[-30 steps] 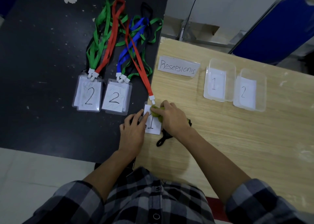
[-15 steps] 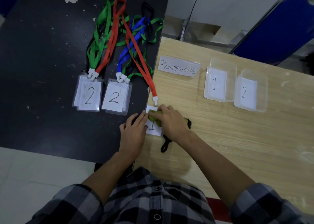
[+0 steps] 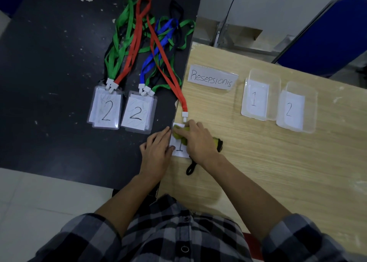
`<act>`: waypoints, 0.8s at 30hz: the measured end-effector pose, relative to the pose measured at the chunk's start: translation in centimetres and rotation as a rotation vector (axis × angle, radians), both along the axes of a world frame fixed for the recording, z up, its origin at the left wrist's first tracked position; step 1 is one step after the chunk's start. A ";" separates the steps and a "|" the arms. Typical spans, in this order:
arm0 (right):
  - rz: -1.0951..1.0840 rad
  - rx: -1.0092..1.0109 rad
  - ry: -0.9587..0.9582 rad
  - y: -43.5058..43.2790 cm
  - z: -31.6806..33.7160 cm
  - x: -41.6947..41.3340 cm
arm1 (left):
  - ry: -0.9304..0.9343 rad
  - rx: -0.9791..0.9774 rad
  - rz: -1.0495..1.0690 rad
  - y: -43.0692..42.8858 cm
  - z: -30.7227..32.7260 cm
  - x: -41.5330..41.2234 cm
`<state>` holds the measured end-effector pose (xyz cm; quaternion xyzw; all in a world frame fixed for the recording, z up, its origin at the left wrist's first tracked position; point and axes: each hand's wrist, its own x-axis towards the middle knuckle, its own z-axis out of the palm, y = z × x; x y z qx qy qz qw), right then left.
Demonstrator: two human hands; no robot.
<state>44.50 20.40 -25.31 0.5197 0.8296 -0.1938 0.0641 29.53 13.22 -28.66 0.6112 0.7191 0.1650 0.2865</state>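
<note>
The right hand [image 3: 198,142] has its fingers bunched round a yellow-green cloth [image 3: 179,133]. Over the last second the cloth has slid from the top right corner of the badge marked 1 [image 3: 179,150] across to its upper left. The left hand [image 3: 156,152] lies flat with straight fingers, pinning the badge's left edge as before.

I'd say the wipe is partway through, since the lower half with the digit is uncovered. A red lanyard [image 3: 168,67] runs up from the badge's top. Two badges marked 2 [image 3: 106,110] lie to its left, and two clear trays [image 3: 274,79] sit well to its right.

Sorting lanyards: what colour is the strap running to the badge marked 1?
Red strap, best in head view.
</note>
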 end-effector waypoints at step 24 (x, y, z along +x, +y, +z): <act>-0.008 0.018 -0.008 0.7 -0.1 1.4 | 0.178 -0.142 -0.486 9.3 1.8 -3.2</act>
